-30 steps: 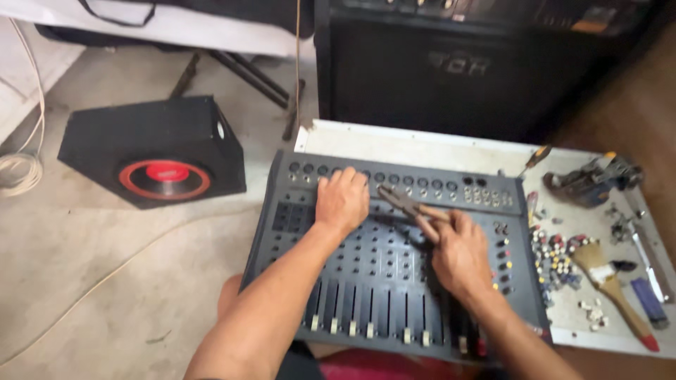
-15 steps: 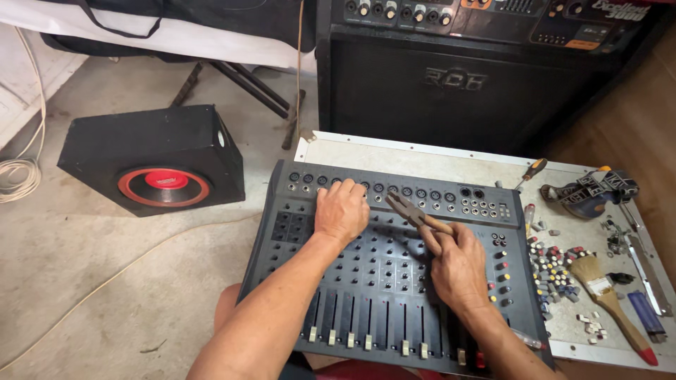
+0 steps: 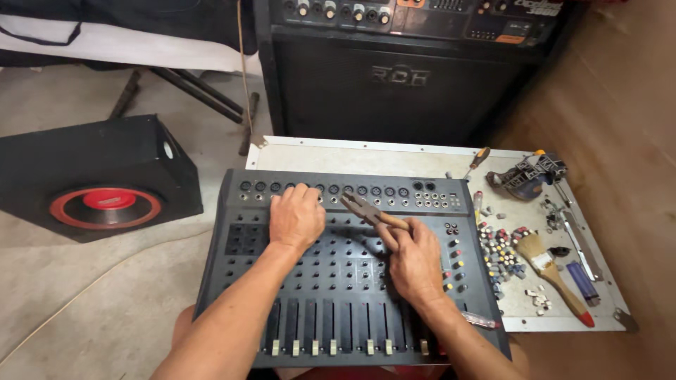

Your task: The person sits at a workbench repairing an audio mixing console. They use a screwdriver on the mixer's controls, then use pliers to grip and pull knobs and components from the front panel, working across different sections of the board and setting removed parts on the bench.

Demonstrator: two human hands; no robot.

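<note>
Left of the mixing console (image 3: 338, 281), a black speaker box (image 3: 91, 183) sits as before. On the console's upper rows, the left hand (image 3: 296, 218) stays curled over the jack sockets, fingers closed on the panel. Right hand (image 3: 415, 260) grips pliers (image 3: 373, 211), nose now drawn slightly back from the sockets. Right of the console: loose knobs (image 3: 500, 246), paintbrush (image 3: 553, 271).

Left arm: I have it reaching up and forward from the lower left, forearm bare.
Left hand (image 3: 296, 218): palm down, knuckles up, fingers curled under at the far end.
Right arm: mine comes in from the lower right, angled inward.
Right hand (image 3: 416, 259): back of hand up, fingers wrapped closed in a grip, thumb side toward the left hand.
Spacing: hands near, not touching.
</note>
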